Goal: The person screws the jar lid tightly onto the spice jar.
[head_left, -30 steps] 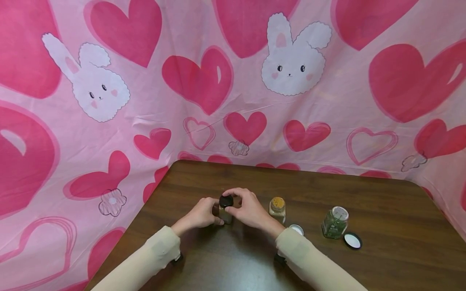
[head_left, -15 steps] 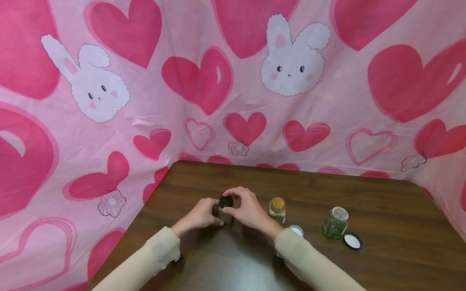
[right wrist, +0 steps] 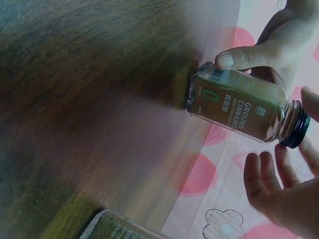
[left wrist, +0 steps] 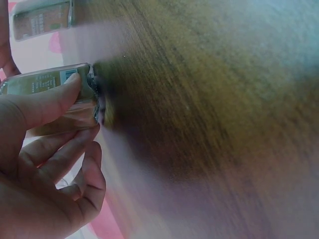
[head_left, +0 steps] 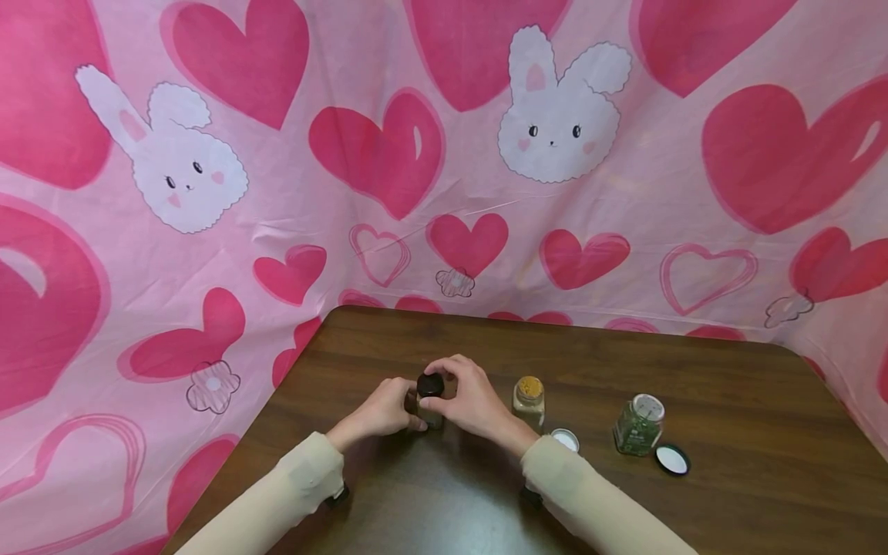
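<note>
A glass spice jar labelled ground cinnamon [right wrist: 232, 107] stands upright on the table. My left hand [head_left: 380, 406] grips its lower part, with the thumb pressing near the base in the left wrist view. The jar's black screw lid [head_left: 431, 383] sits on its neck. From the right, my right hand [head_left: 475, 395] pinches this lid between thumb and fingers; its other fingers curve beside the neck in the right wrist view. Both hands partly cover the jar in the head view.
Right of my hands stands an uncapped jar of yellowish powder [head_left: 529, 401], with a white-lined lid [head_left: 565, 439] near it. Farther right are a jar of green herbs [head_left: 633, 433] and an upturned black lid [head_left: 672, 459]. A patterned pink cloth [head_left: 472, 177] hangs behind the brown table [head_left: 756, 432].
The right thumb has shifted slightly leftward across the lid's front, and the fingers have risen a little. The left hand and the jar stay in place.
</note>
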A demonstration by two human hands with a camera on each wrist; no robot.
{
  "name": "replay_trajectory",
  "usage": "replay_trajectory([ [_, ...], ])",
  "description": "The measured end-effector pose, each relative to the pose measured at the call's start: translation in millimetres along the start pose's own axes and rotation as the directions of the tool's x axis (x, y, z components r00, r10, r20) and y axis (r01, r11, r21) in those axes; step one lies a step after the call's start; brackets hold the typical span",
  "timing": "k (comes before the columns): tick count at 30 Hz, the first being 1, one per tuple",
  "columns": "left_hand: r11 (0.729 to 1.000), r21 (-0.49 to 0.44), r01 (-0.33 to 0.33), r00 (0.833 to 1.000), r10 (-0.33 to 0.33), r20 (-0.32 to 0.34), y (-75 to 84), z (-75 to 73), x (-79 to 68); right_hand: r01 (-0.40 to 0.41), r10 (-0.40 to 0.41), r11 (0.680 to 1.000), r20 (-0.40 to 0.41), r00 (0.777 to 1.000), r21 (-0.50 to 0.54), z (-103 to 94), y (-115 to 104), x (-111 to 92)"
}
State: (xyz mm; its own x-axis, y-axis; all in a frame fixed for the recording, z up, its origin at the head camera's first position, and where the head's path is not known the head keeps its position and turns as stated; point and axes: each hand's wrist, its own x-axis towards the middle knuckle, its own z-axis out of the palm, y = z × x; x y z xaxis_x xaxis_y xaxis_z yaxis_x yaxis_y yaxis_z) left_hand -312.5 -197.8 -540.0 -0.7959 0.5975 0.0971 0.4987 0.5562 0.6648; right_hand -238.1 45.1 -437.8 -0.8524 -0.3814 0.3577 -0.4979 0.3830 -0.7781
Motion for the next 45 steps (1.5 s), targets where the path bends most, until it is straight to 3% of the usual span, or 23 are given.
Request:
replay_trajectory([
  [3, 1.0, -0.012, 0.02, 1.0, -0.02, -0.001, -2.0, 0.6, 0.4, 0.022, -0.022, 0.999, 0.005, 1.0, 0.038, -1.6, 1, -1],
  [4, 1.0, 0.013, 0.01, 1.0, -0.01, -0.002, 12.5, -3.9, -3.1, 0.027, -0.027, 0.998, 0.01, 1.0, 0.055, -2.4, 1, -1],
  [9, 1.0, 0.007, -0.012, 1.0, 0.012, 0.001, 52.2, -17.7, -12.2, 0.032, -0.038, 0.994, 0.052, 0.998, 0.109, -6.4, 3, 1],
  [12, 1.0, -0.012, -0.009, 1.0, 0.01, 0.007, 57.3, -20.4, -13.5, 0.018, -0.03, 0.991, 0.094, 0.995, 0.132, -7.6, 4, 2],
  [16, 1.0, 0.0, -0.021, 1.0, 0.021, 0.002, 47.0, -16.3, -12.5, 0.001, -0.021, 0.987, 0.126, 0.992, 0.161, -7.2, 4, 4],
  [18, 1.0, 0.003, -0.009, 1.0, 0.009, 0.005, 52.1, -17.1, -12.0, -0.004, -0.018, 0.986, 0.129, 0.992, 0.167, -6.7, 5, 4],
  [19, 0.999, 0.016, -0.028, 1.0, 0.028, -0.001, 45.6, -14.5, -11.7, -0.003, -0.019, 0.985, 0.128, 0.992, 0.17, -6.4, 5, 4],
  [23, 0.999, 0.012, 0.037, 0.999, -0.037, 0.011, 76.4, -23.5, -15.2, 0.003, -0.025, 0.985, 0.124, 0.992, 0.173, -5.6, 6, 4],
  [25, 0.998, 0.016, 0.06, 0.998, -0.06, 0.013, 84.3, -25.5, -16.3, 0.004, -0.026, 0.985, 0.123, 0.992, 0.174, -5.5, 7, 5],
  [28, 0.998, 0.017, 0.057, 0.998, -0.057, 0.011, 84.8, -25.7, -16.4, -0.001, -0.021, 0.985, 0.122, 0.992, 0.172, -5.8, 7, 5],
  [29, 1.0, 0.014, 0.027, 1.0, -0.027, 0.005, 75.8, -23.3, -15.8, -0.002, -0.019, 0.985, 0.123, 0.992, 0.171, -5.8, 7, 4],
  [31, 0.999, 0.001, 0.034, 0.999, -0.034, 0.006, 75.5, -23.0, -15.5, -0.001, -0.019, 0.986, 0.12, 0.993, 0.166, -5.7, 6, 5],
  [32, 1.0, -0.008, 0.023, 1.0, -0.023, 0.006, 61.3, -18.7, -12.9, -0.001, -0.019, 0.987, 0.119, 0.993, 0.163, -5.7, 6, 4],
  [33, 0.998, -0.013, 0.057, 0.998, -0.057, 0.013, 73.1, -22.5, -13.4, -0.001, -0.018, 0.987, 0.118, 0.993, 0.162, -5.7, 6, 4],
  [35, 0.998, -0.003, 0.068, 0.998, -0.068, 0.012, 74.6, -22.1, -13.5, -0.002, -0.017, 0.987, 0.116, 0.993, 0.16, -5.4, 6, 4],
  [36, 0.995, 0.003, 0.1, 0.995, -0.1, 0.018, 84.0, -24.6, -14.2, -0.004, -0.014, 0.987, 0.114, 0.993, 0.159, -5.3, 6, 4],
  [38, 0.996, 0.011, 0.084, 0.996, -0.084, 0.015, 84.5, -25.1, -14.9, -0.012, -0.005, 0.988, 0.11, 0.994, 0.155, -5.4, 5, 3],
  [39, 0.996, 0.02, 0.087, 0.996, -0.088, 0.014, 98.0, -29.4, -17.5, -0.015, -0.002, 0.988, 0.108, 0.994, 0.154, -5.3, 5, 2],
  [43, 1.0, 0.005, 0.009, 1.0, -0.009, 0.009, 79.8, -26.7, -16.4, -0.015, 0.002, 0.99, 0.092, 0.996, 0.138, -5.2, 3, 1],
  [45, 0.999, 0.02, -0.036, 0.999, 0.036, -0.004, 55.1, -19.3, -13.3, -0.012, 0.001, 0.991, 0.085, 0.996, 0.132, -5.1, 3, 1],
])
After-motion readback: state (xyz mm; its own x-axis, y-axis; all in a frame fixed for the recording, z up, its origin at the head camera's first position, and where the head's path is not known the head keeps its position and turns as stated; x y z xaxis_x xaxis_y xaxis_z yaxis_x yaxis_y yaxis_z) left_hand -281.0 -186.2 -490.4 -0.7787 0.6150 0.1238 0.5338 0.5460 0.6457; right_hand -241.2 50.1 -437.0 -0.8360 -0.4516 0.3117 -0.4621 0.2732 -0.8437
